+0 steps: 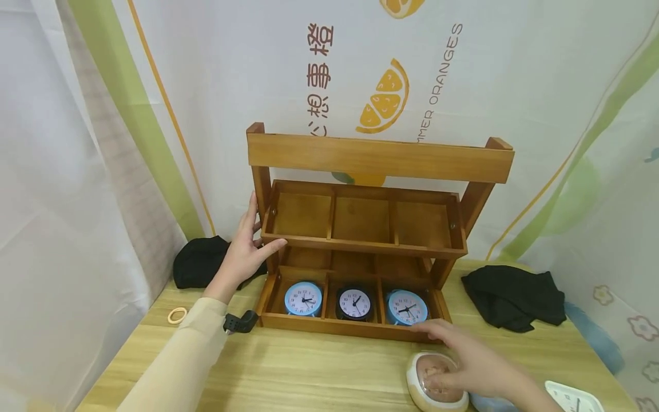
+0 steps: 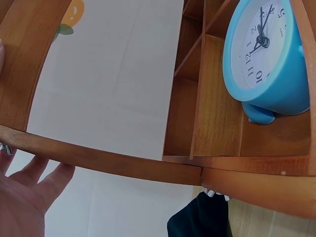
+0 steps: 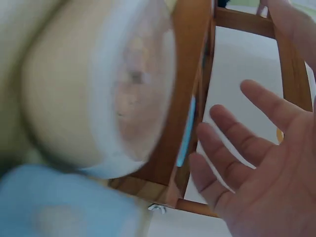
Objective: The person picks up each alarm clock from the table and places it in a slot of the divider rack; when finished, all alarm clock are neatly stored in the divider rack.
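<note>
A two-tier brown wooden shelf (image 1: 362, 246) stands on the table. In its lower tier sit a blue alarm clock (image 1: 304, 298) at left, a black alarm clock (image 1: 354, 303) in the middle and another blue alarm clock (image 1: 407, 307) at right. My left hand (image 1: 241, 257) holds the shelf's left side, thumb over the upper tray's front corner and fingers on the outer side. At front right, my right hand (image 1: 479, 363) hovers with spread fingers over a round cream object (image 1: 414, 380) with a pinkish-brown, clear-covered face. That object is blurred in the right wrist view.
Black cloths (image 1: 198, 263) lie left of the shelf and another black cloth (image 1: 515, 297) lies right. A wooden ring (image 1: 177, 315) is at left. A white clock (image 1: 574, 397) and a partly hidden blue item (image 1: 491, 404) are at the front right. A printed curtain (image 1: 206, 74) hangs behind.
</note>
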Available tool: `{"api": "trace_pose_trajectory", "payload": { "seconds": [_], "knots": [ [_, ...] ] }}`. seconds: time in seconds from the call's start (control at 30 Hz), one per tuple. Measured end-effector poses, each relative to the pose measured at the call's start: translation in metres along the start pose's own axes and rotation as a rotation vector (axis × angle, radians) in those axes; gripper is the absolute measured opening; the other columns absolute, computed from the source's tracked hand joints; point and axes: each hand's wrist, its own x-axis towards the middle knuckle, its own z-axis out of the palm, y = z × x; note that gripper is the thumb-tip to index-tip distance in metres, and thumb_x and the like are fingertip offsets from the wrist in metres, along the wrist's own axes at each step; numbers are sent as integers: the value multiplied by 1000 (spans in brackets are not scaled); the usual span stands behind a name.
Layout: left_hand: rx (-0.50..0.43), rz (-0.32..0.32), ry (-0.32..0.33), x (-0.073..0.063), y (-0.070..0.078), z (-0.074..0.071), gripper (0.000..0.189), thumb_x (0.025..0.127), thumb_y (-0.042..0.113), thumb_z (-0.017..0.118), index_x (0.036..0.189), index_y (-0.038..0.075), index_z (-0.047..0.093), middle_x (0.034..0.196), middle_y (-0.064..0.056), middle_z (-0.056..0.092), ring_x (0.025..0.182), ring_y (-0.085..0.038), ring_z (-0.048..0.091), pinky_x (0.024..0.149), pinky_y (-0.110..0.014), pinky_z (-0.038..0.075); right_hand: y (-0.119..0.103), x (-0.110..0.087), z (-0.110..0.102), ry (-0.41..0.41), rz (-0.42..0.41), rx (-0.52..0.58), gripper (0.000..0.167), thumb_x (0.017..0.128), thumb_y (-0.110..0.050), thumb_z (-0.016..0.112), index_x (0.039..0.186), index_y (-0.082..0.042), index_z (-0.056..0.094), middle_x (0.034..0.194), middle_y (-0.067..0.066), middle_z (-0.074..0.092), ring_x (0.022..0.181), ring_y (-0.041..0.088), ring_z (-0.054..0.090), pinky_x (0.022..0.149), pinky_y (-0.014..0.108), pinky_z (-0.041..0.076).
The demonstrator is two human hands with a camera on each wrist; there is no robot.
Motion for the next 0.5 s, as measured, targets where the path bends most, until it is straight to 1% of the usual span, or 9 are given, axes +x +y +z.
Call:
{"api": "trace_pose_trajectory", "payload": {
  "seconds": [0.07, 0.13, 0.2, 0.23, 0.27, 0.33, 0.43, 0.5],
  "knots": [
    [-3, 0, -3, 1, 1, 1, 114, 96, 32, 79, 164, 48, -11, 174, -13, 5, 146, -57, 33, 106, -71, 42, 1, -9, 3, -43, 2, 13, 76, 85, -42, 87, 150, -22, 53, 145, 4, 56, 123, 14, 60, 91, 29, 55],
    [-3, -4, -5, 1, 1, 2, 114, 96, 31, 79, 165, 47, -12, 174, -14, 5, 146, -57, 33, 106, -71, 42, 3, -17, 5, -91, 33, 57, 78, 86, -42, 87, 151, -21, 52, 147, 7, 54, 125, 12, 57, 89, 26, 54],
    [0, -7, -5, 1, 2, 1, 114, 96, 30, 78, 165, 45, -12, 174, -15, 5, 146, -57, 33, 106, -71, 42, 4, -21, 7, -124, 70, 124, 77, 87, -40, 87, 152, -20, 51, 149, 10, 51, 124, 12, 56, 89, 24, 53],
    [1, -9, -3, 1, 2, 1, 114, 97, 30, 78, 165, 45, -12, 174, -15, 5, 146, -57, 33, 106, -71, 42, 4, -23, 8, -126, 97, 113, 77, 87, -44, 86, 152, -22, 51, 150, 7, 51, 125, 12, 54, 90, 24, 51],
    [2, -14, -1, 1, 2, 1, 114, 97, 29, 78, 165, 45, -11, 174, -15, 5, 146, -56, 33, 106, -71, 42, 4, -24, 9, -127, 114, 119, 77, 87, -44, 86, 152, -23, 52, 151, 7, 51, 127, 13, 52, 91, 24, 51],
    [2, -21, 2, 0, 3, 0, 113, 97, 28, 78, 165, 46, -11, 174, -15, 5, 146, -56, 33, 107, -70, 41, 4, -24, 12, -126, 136, 93, 77, 86, -49, 85, 152, -26, 52, 151, 4, 50, 130, 15, 50, 93, 24, 51],
    [-3, -25, 0, 1, 3, 0, 113, 97, 25, 78, 166, 43, -10, 174, -15, 5, 146, -56, 33, 107, -70, 42, 5, -24, 15, -116, 135, 36, 79, 83, -54, 86, 151, -29, 52, 151, 4, 51, 131, 16, 51, 94, 27, 52],
    [-1, -24, -2, 1, 4, 0, 114, 97, 24, 78, 166, 43, -10, 173, -16, 5, 146, -56, 33, 107, -70, 42, 6, -25, 16, -119, 128, 20, 81, 82, -55, 86, 151, -30, 52, 150, 4, 51, 131, 15, 51, 94, 27, 52]
  ]
}}
